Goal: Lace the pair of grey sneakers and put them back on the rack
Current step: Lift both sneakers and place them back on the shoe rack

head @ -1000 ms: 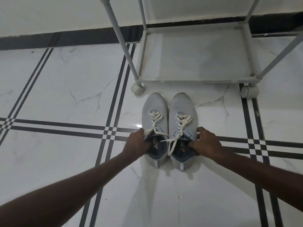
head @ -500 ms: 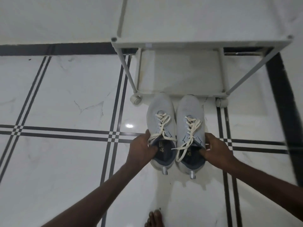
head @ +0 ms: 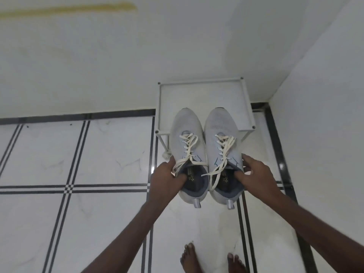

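Observation:
Two grey sneakers with cream laces hang side by side in the air, toes pointing away from me. My left hand (head: 166, 177) grips the left sneaker (head: 187, 131) at its collar, thumb inside the opening. My right hand (head: 254, 176) holds the right sneaker (head: 221, 125) the same way. Loose lace ends trail over both openings. The toes overlap the top shelf of the white rack (head: 204, 95), which stands in the room corner below and beyond the shoes.
White walls meet at a corner just behind and right of the rack. The floor is white marble tile with black stripe lines. My bare feet (head: 190, 257) show at the bottom edge. A rack wheel (head: 166, 155) sits left of the left sneaker.
Both sneakers have gone up from the floor with my hands on them. I have stood up, so the rack now appears from above and its top shelf lies under the toes.

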`<state>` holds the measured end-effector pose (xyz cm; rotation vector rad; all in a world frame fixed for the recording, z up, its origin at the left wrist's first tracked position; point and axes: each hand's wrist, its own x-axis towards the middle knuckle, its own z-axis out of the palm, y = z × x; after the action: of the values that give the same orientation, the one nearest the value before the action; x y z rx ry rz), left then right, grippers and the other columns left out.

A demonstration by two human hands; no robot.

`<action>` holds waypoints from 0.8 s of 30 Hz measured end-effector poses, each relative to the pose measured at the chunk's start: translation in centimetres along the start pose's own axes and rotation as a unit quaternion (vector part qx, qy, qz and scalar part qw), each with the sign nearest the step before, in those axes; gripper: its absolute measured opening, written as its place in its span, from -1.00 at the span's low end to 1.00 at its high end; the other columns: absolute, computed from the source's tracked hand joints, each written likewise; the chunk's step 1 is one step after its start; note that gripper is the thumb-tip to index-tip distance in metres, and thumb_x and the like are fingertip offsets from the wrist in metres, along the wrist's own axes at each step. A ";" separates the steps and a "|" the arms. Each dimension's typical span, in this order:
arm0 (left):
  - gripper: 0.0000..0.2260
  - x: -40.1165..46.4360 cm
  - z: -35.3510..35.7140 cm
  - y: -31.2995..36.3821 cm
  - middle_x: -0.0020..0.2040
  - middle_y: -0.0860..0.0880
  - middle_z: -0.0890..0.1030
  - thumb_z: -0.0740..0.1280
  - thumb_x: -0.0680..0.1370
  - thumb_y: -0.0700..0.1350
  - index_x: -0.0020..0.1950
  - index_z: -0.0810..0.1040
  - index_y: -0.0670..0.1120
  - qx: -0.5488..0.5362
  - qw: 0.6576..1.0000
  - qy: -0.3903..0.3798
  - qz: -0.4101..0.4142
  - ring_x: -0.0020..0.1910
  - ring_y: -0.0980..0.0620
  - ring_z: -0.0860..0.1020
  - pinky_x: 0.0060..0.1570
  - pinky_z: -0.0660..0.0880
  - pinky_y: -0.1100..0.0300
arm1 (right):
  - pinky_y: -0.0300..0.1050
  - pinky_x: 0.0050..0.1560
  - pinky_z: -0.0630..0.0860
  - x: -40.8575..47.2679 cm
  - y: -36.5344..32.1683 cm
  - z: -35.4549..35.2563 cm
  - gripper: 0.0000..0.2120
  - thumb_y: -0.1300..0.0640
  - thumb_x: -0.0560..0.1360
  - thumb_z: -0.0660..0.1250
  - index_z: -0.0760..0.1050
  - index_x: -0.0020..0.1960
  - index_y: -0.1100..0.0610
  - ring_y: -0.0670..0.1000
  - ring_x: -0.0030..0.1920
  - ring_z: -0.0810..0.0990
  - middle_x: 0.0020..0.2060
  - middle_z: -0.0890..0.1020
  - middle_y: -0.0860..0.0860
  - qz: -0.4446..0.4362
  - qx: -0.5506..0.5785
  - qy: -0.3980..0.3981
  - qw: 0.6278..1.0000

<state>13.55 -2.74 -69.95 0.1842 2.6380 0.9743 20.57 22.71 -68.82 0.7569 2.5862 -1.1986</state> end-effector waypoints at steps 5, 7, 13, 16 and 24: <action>-0.74 2.0 -6.2 5.7 -0.30 0.00 0.58 0.29 0.33 0.06 -0.05 0.56 -0.02 0.001 1.000 -0.003 0.000 -0.28 -0.01 0.53 -0.30 0.41 0.20 | 0.02 -0.09 0.60 0.6 -5.6 -4.7 -0.77 0.07 0.37 0.39 0.60 0.02 0.06 0.07 -0.17 0.64 -0.20 0.69 0.01 -0.007 0.006 0.036 0.999; -0.70 3.8 -7.5 7.3 -0.29 -0.02 0.61 0.27 0.33 0.07 -0.06 0.56 -0.06 0.006 1.000 -0.011 0.000 -0.26 -0.04 0.56 -0.24 0.45 0.15 | -0.01 -0.12 0.59 2.1 -7.1 -5.9 -0.83 0.06 0.38 0.38 0.60 -0.04 0.05 0.07 -0.19 0.63 -0.24 0.68 0.01 -0.011 0.007 0.051 0.999; -0.67 12.0 -6.7 8.9 -0.24 -0.10 0.65 0.27 0.32 0.08 -0.07 0.56 -0.11 0.003 1.000 -0.018 -0.013 -0.19 -0.14 0.61 -0.14 0.55 0.03 | 0.01 -0.18 0.54 10.8 -8.1 -6.3 -0.92 0.10 0.41 0.37 0.53 -0.17 0.11 0.08 -0.24 0.60 -0.31 0.63 0.04 0.007 0.018 0.057 0.998; -0.65 16.9 -4.7 8.9 -0.22 -0.10 0.65 0.27 0.30 0.09 -0.05 0.56 -0.10 -0.004 0.998 -0.026 -0.048 -0.15 -0.16 0.60 -0.09 0.56 0.00 | -0.05 -0.24 0.46 16.5 -7.4 -5.7 -0.91 0.14 0.42 0.35 0.49 -0.21 0.16 0.10 -0.27 0.55 -0.35 0.58 0.06 0.023 0.022 0.044 0.998; -0.81 29.4 1.2 6.1 -0.18 -0.05 0.58 0.27 0.27 0.04 -0.16 0.46 0.05 -0.020 0.994 -0.056 -0.093 -0.17 -0.04 0.51 -0.24 0.40 0.20 | -0.05 -0.26 0.46 31.1 -4.5 -1.7 -0.93 0.21 0.40 0.33 0.46 -0.20 0.21 0.17 -0.25 0.54 -0.33 0.56 0.10 0.053 -0.002 0.002 0.999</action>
<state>-13.61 9.41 -74.30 -0.0168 2.4803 0.9247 -8.16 33.06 -76.40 0.8853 2.5164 -1.1612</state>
